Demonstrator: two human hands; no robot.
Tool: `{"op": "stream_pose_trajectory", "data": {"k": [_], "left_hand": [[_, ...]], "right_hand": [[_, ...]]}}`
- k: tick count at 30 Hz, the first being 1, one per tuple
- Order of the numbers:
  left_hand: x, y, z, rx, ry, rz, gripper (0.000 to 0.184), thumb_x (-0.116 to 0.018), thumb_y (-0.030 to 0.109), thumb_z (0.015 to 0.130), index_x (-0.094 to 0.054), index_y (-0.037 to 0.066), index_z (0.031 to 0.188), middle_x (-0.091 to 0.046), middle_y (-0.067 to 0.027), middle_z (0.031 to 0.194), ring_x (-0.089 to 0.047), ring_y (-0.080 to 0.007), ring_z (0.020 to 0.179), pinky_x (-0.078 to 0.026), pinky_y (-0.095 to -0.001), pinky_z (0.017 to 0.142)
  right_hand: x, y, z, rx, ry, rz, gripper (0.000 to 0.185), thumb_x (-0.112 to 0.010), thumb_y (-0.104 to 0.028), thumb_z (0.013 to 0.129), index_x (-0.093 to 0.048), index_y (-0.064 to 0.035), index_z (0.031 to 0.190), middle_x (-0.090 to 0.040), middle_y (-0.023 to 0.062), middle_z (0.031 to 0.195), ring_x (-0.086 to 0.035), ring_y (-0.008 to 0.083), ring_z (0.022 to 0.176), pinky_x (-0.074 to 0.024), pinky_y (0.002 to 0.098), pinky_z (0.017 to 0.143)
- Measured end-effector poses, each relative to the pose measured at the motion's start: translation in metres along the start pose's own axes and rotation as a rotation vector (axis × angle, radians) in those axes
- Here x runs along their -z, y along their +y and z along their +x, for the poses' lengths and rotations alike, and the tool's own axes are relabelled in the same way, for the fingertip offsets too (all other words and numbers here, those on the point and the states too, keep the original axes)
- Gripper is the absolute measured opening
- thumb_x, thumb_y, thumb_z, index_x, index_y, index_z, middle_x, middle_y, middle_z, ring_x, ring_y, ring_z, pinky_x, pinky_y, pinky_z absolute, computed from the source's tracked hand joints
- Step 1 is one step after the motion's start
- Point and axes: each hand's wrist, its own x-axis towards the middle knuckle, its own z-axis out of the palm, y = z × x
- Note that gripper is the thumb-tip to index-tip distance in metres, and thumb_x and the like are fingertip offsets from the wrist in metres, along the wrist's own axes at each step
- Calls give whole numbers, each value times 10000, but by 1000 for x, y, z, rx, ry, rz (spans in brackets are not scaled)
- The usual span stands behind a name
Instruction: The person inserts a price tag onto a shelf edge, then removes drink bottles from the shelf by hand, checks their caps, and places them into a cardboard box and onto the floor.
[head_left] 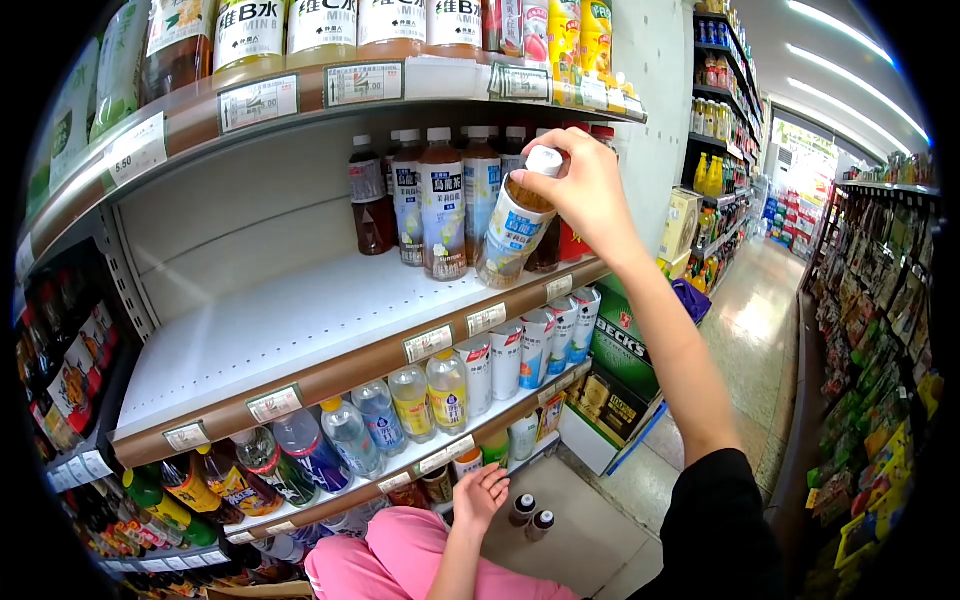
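Observation:
My right hand point(580, 175) grips a tea bottle point(515, 235) by its white cap, thumb and fingers closed round it. This bottle leans to the right, its base at the front of the middle shelf point(250, 330); I cannot tell whether it touches the shelf. Just left of it stands an upright oolong tea bottle point(442, 205), with several similar bottles behind and beside it. A dark-drink bottle point(370, 200) marks the left end of this group. Lower down, my left hand point(482, 495) hangs open with loosely curled fingers above my pink-clad legs point(400, 550), holding nothing.
Two dark bottles with white caps point(530, 518) stand on the floor. The lower shelf holds soda bottles point(447, 390) and cartons point(506, 358). Large drink bottles point(250, 35) line the upper shelf. A green Beck's box point(625, 340) sits at the shelf's right end, beside the aisle point(750, 310).

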Motion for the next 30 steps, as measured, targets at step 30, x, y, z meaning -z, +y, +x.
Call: {"op": "stream_pose_trajectory", "data": {"k": [30], "left_hand": [[-8, 1, -5, -12, 48, 35, 394, -529, 294, 887, -582, 7, 1151, -672, -124, 1058, -640, -233, 922, -507, -338, 823]], "right_hand": [[105, -46, -64, -235, -570, -1, 233, -793, -132, 719, -649, -27, 869, -646, 18, 812, -579, 103, 747, -473, 270, 677]]}}
